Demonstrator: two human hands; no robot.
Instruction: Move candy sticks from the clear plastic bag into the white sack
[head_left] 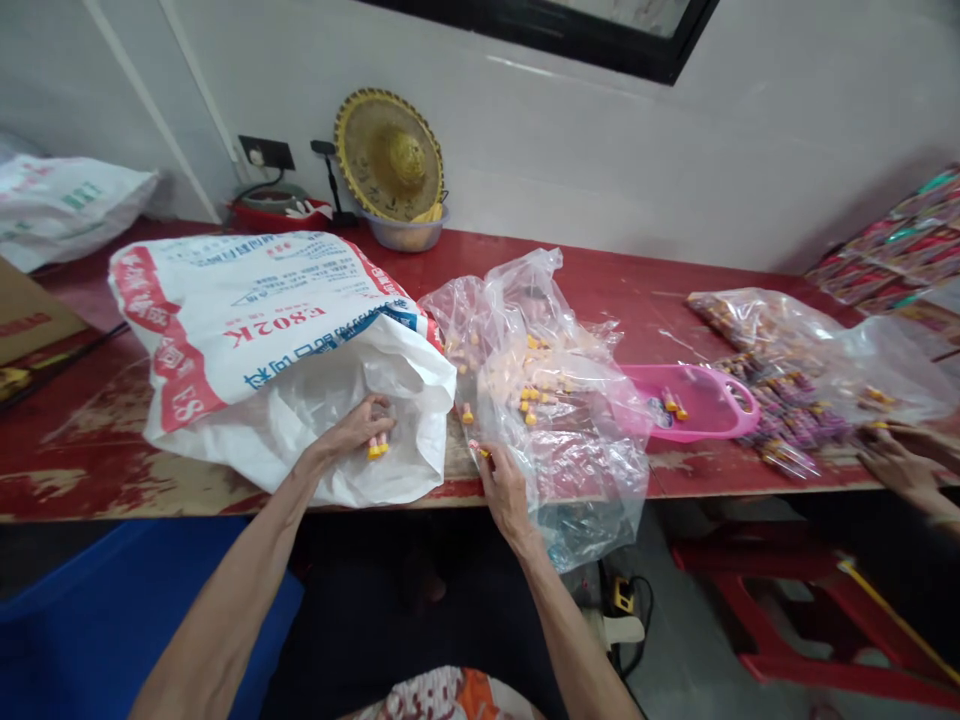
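Note:
My left hand (364, 424) is in the mouth of a white woven sack (270, 310) with red and blue print. Its fingers are curled over a couple of small pinkish tubes with yellow ends (377, 449). At the table's front edge, my right hand (505, 494) pinches one small yellow-ended piece (482, 452) between thumb and finger; its far part is hard to make out. Just beyond that hand lies a clear plastic bag (577, 430) with several more yellow-ended tubes inside. One such tube (468, 413) shows between the sack and the bag.
A pink plastic basket (705, 402) holds a few pieces. To the right, another person's hands (900, 465) are beside purple packed pieces (795, 405) and a clear bag (780, 318). A gold hat-shaped object (390, 155) stands by the wall. Below are a blue bin (112, 610) and red stool (780, 570).

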